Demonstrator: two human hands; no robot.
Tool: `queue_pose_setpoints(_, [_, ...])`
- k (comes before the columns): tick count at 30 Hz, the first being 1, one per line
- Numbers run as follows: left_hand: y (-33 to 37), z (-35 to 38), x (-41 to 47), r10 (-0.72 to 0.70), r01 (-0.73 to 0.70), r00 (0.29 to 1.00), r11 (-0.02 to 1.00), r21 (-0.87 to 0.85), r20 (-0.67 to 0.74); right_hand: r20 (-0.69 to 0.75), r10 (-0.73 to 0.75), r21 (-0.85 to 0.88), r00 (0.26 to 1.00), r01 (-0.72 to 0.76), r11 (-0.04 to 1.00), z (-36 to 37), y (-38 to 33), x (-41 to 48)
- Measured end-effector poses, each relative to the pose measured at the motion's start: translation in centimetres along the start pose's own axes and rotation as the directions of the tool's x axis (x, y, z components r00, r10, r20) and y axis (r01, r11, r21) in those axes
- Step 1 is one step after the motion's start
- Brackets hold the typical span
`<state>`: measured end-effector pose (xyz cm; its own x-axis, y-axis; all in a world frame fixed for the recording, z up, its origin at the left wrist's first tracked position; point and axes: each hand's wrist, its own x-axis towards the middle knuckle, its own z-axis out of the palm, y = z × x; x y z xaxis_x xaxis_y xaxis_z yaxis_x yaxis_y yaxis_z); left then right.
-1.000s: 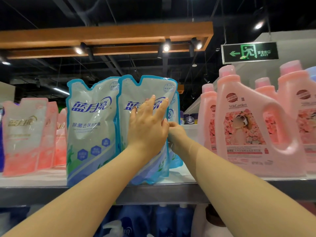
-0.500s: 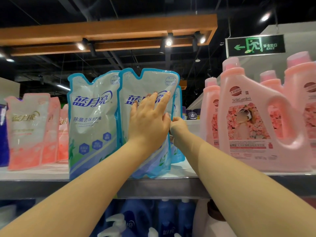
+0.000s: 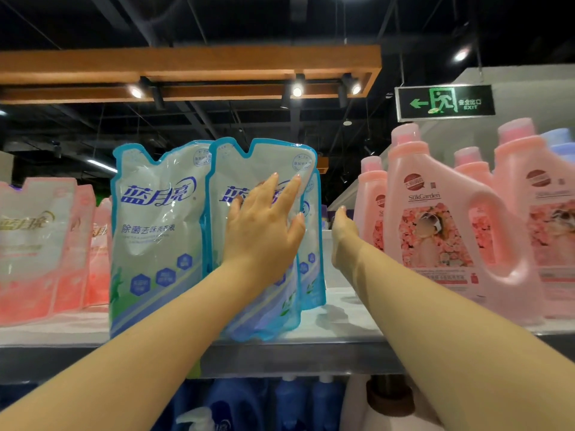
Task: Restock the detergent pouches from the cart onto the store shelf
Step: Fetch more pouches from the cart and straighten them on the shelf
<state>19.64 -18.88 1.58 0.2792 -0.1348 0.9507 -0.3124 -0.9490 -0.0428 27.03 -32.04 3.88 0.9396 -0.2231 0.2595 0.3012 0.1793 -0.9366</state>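
Observation:
Two blue-and-white detergent pouches stand upright on the grey store shelf (image 3: 339, 334). The left pouch (image 3: 155, 231) stands free. My left hand (image 3: 264, 231) presses flat, fingers spread, on the front of the right pouch (image 3: 258, 163). Another blue pouch (image 3: 312, 269) stands behind it, mostly hidden. My right hand (image 3: 343, 234) hovers just right of these pouches with fingers extended toward the back of the shelf, touching nothing that I can see. The cart is out of view.
Pink detergent pouches (image 3: 37, 244) stand at the shelf's left end. Large pink jugs (image 3: 435, 222) fill the right side, close to my right arm. Blue bottles (image 3: 289, 402) sit on the lower shelf. A green exit sign (image 3: 445, 102) hangs above.
My right hand has come away from the right pouch's edge and now sits apart from it, to the right. My left hand stays flat on the pouch.

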Motion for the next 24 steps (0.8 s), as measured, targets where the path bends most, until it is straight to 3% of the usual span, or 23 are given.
queue_pose_setpoints(2, [-0.1,-0.4,0.5,0.016,-0.016,0.999,1.0,-0.009,-0.037,0.033,0.045,0.032,0.998,-0.046,0.998,-0.1,-0.8,-2.3])
queue_pose_setpoints(7, [-0.9,-0.8,2.0,-0.004,0.004,1.0,1.0,-0.019,-0.012,0.147,0.166,0.125,0.975,-0.185,0.975,1.3,2.0,2.1])
queue_pose_setpoints(14, [-1.3,-0.7,1.9,-0.049,0.049,0.999,0.994,-0.097,-0.001,0.195,0.225,-0.134,0.955,-0.202,0.97,2.9,2.9,4.3])
queue_pose_setpoints(21, [-1.4,-0.9,1.8,-0.038,0.037,0.999,0.993,-0.11,-0.001,0.108,0.213,-0.17,0.971,-0.193,0.966,4.5,3.2,5.2])
queue_pose_setpoints(24, [-1.3,-0.9,1.7,-0.039,0.039,0.999,0.995,-0.097,0.003,0.179,0.21,-0.171,0.961,-0.179,0.969,5.5,4.1,6.3])
